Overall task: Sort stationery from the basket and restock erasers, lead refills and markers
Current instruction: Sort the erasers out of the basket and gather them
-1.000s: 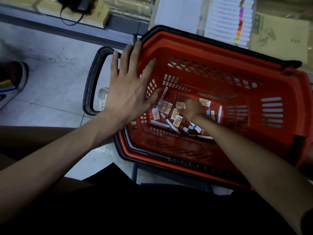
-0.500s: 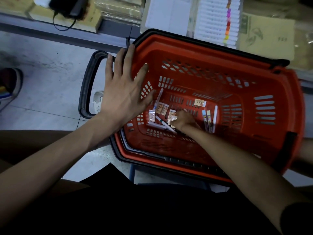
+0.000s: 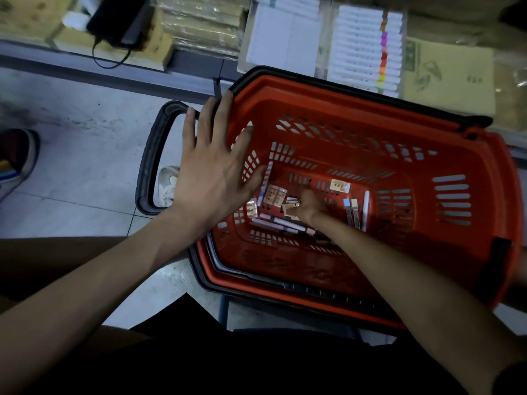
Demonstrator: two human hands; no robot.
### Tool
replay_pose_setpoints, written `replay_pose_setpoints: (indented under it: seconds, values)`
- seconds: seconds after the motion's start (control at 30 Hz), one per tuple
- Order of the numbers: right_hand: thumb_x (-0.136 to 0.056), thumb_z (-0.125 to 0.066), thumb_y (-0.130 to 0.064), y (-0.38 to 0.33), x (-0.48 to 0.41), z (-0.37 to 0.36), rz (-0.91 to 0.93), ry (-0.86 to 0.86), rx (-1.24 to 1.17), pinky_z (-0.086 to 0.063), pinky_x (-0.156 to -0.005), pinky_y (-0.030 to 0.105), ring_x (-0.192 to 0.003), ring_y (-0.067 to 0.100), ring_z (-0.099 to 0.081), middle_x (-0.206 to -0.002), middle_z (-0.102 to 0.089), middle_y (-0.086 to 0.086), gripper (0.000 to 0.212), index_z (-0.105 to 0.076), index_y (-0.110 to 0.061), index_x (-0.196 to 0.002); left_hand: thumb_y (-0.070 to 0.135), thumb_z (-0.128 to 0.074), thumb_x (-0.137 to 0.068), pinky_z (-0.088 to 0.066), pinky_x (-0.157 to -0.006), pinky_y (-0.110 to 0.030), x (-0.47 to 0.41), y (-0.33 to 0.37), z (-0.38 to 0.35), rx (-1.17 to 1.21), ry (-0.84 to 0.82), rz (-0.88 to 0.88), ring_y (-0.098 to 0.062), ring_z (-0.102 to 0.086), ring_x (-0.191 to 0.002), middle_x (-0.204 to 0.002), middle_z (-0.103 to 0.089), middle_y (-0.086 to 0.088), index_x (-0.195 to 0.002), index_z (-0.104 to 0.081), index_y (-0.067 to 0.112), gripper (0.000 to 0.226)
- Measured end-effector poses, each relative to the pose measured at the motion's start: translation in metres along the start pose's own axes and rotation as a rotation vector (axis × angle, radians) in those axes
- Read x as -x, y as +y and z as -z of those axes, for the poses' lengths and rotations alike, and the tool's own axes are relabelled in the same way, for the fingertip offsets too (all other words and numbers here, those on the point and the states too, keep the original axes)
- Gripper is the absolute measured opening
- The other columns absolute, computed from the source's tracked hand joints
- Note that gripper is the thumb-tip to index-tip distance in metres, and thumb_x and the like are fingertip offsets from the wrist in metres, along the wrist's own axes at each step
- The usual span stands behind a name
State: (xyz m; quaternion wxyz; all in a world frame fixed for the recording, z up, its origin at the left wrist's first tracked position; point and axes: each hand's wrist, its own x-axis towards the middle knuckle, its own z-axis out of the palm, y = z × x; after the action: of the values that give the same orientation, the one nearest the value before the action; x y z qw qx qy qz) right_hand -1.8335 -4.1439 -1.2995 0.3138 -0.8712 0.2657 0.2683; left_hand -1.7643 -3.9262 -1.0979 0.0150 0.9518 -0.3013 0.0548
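Grey floor tiles [image 3: 71,172] lay under the red basket [image 3: 484,195]; the left hand [image 3: 211,172] spread flat over its rim, the right hand [image 3: 309,206] curled around small eraser packs [image 3: 291,208] inside.

Floor [image 3: 79,166]: pale grey tiles, dark grout lines, scuff marks toward the upper left. Red basket [image 3: 470,223] seems to sit over the floor on a blue support [image 3: 223,309]; contact not clear. Black handle [image 3: 151,155] of the basket hangs out over the tiles. White shoe [image 3: 168,183] on the floor, seen through the handle loop. Second shoe [image 3: 17,161] at the left edge, dark with a pale sole.

Shelf [image 3: 185,64] along the top, grey front edge. On it: brown boxes [image 3: 159,49], a black device [image 3: 117,21] with cable, wrapped packs [image 3: 202,24], white pads [image 3: 282,44], a row of markers [image 3: 368,49], brown paper packs [image 3: 447,78]
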Motion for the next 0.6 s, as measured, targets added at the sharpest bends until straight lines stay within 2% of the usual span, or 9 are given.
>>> replay_pose_setpoints:
  seconds: [0.13, 0.23, 0.37, 0.47, 0.6]
  values:
    - [-0.088, -0.076, -0.019, -0.002, 0.0, -0.007, 0.062, 0.007, 0.179, -0.05, -0.078, 0.032, -0.106, 0.031, -0.068, -0.115, -0.072, 0.015, 0.03, -0.07, -0.005, -0.114, 0.062, -0.041, -0.095, -0.013, -0.122, -0.06, -0.001, 0.0, -0.002, 0.003, 0.019, 0.001, -0.043, -0.015, -0.153, -0.166, -0.015, -0.023, -0.143, -0.051, 0.018, 0.066]
    - [-0.086, -0.076, -0.014, -0.005, 0.002, -0.009, 0.065, 0.02, 0.241, -0.054, -0.078, 0.035, -0.101, 0.031, -0.071, -0.109, -0.074, 0.016, 0.022, -0.073, -0.004, -0.106, 0.061, -0.042, -0.095, -0.013, -0.122, -0.061, -0.003, 0.0, -0.002, 0.003, 0.014, -0.003, -0.043, -0.015, -0.153, -0.166, -0.015, -0.023, -0.142, -0.052, 0.017, 0.065]
    - [-0.083, -0.078, -0.019, -0.009, 0.004, -0.004, 0.053, 0.022, 0.255, -0.056, -0.083, 0.034, -0.109, 0.033, -0.068, -0.122, -0.069, 0.016, 0.039, -0.07, -0.01, -0.12, 0.061, -0.044, -0.094, -0.012, -0.122, -0.061, -0.003, 0.0, -0.002, 0.003, 0.008, -0.003, -0.043, -0.016, -0.152, -0.166, -0.016, -0.023, -0.139, -0.053, 0.018, 0.064]
    - [-0.083, -0.079, -0.024, -0.009, 0.006, -0.001, 0.028, -0.016, 0.232, -0.05, -0.076, 0.031, -0.105, 0.033, -0.068, -0.115, -0.07, 0.014, 0.036, -0.069, -0.006, -0.112, 0.061, -0.044, -0.093, -0.012, -0.122, -0.061, -0.002, 0.0, -0.003, 0.003, 0.012, 0.0, -0.043, -0.016, -0.152, -0.166, -0.015, -0.023, -0.138, -0.054, 0.018, 0.063]
    - [-0.083, -0.082, -0.026, -0.004, 0.005, 0.001, 0.071, -0.051, 0.246, -0.048, -0.075, 0.031, -0.107, 0.032, -0.066, -0.12, -0.068, 0.014, 0.047, -0.064, -0.005, -0.12, 0.061, -0.043, -0.093, -0.012, -0.122, -0.06, 0.001, 0.0, -0.002, 0.006, 0.01, 0.007, -0.043, -0.015, -0.153, -0.166, -0.014, -0.023, -0.136, -0.054, 0.018, 0.062]
